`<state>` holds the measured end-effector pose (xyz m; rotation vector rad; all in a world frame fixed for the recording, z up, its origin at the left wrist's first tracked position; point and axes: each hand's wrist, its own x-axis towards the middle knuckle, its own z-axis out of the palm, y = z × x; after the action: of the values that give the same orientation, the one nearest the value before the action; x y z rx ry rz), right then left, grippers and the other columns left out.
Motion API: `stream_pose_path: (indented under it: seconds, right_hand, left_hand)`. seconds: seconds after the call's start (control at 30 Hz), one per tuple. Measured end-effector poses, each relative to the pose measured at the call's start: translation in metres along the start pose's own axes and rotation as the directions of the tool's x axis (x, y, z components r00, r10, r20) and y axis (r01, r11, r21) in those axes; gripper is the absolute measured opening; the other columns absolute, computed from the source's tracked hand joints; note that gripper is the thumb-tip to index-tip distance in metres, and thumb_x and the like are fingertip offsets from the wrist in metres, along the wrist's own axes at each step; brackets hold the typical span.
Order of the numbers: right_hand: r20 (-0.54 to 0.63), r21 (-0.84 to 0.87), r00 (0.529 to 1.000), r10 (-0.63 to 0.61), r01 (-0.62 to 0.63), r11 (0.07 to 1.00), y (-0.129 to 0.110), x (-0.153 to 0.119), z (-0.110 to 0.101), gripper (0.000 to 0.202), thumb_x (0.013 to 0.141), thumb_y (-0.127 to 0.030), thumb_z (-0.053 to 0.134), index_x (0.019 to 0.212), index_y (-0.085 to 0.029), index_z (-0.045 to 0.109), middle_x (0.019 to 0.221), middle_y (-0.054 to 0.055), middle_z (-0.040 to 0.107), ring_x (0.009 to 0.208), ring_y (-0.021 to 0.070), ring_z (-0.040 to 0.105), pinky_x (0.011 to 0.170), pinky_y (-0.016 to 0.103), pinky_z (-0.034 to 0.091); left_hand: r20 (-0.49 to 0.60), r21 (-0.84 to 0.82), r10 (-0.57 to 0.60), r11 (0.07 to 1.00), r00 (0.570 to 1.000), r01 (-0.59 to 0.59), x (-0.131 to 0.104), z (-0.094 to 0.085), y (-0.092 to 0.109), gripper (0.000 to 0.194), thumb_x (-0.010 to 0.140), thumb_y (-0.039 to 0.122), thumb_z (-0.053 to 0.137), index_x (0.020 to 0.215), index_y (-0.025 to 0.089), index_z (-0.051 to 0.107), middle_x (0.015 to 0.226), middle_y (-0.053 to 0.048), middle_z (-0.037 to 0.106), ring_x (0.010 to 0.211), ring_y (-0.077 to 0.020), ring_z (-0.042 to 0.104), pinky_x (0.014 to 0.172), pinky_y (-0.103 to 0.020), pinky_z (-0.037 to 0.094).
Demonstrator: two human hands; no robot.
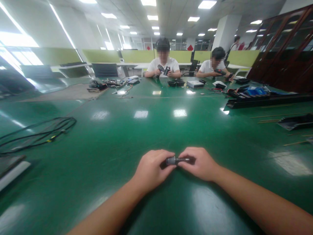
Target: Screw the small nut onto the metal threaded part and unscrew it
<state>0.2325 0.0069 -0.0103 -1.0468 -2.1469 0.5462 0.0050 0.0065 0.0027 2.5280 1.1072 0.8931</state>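
Between my two hands, just above or on the green tabletop, lies a small grey-and-black cylindrical piece with a thin shaft, looking a bit like a drill chuck with a bit. My left hand wraps thumb and fingers around its thick grey body. From the other side, my right hand closes thumb and fingers about the shaft end, which points right. Both sets of fingertips almost meet at the middle. The palm sides and part of the piece's left end are hidden.
Black cables lie coiled at left, near a flat panel. Across the table two people in white shirts handle black power tools. A white box, a black channel and thin rods lie farther off.
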Motion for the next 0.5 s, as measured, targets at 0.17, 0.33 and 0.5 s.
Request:
stream_pose_path:
  seconds: [0.17,0.33,0.5]
  right_hand:
    - [-0.016,0.005,1.0,-0.002,0.002,1.0,0.001,-0.0008,-0.0005,0.009,0.083,-0.024,0.07,0.09,-0.019,0.072,0.08,0.002,0.071,0.071,0.0158,0.063,0.067,0.027,0.046]
    - [-0.026,-0.002,1.0,-0.003,0.003,1.0,0.0,-0.0007,-0.0011,0.008,0.083,-0.023,0.07,0.089,-0.019,0.072,0.079,0.002,0.07,0.071,0.0161,0.063,0.066,0.027,0.046]
    - [-0.038,-0.017,0.999,-0.001,0.0,1.0,0.0,0.0001,-0.0017,0.008,0.083,-0.024,0.069,0.089,-0.019,0.072,0.078,0.002,0.07,0.07,0.016,0.063,0.065,0.027,0.046]
  left_hand:
    - [-0.003,-0.004,0.004,1.0,1.0,-0.004,0.001,-0.0013,0.0006,0.021,0.085,0.028,0.068,0.105,0.025,0.065,0.103,-0.001,0.072,0.091,-0.0189,0.067,0.08,-0.033,0.05]
    - [-0.01,0.002,0.003,1.0,1.0,-0.003,0.0014,-0.0013,0.0001,0.021,0.085,0.028,0.067,0.105,0.025,0.066,0.102,-0.002,0.073,0.09,-0.0194,0.067,0.079,-0.033,0.05]
    - [-0.01,0.001,-0.011,1.0,1.0,0.011,0.0015,-0.0018,-0.001,0.021,0.084,0.028,0.067,0.105,0.025,0.066,0.101,-0.002,0.072,0.089,-0.0193,0.067,0.078,-0.032,0.05]
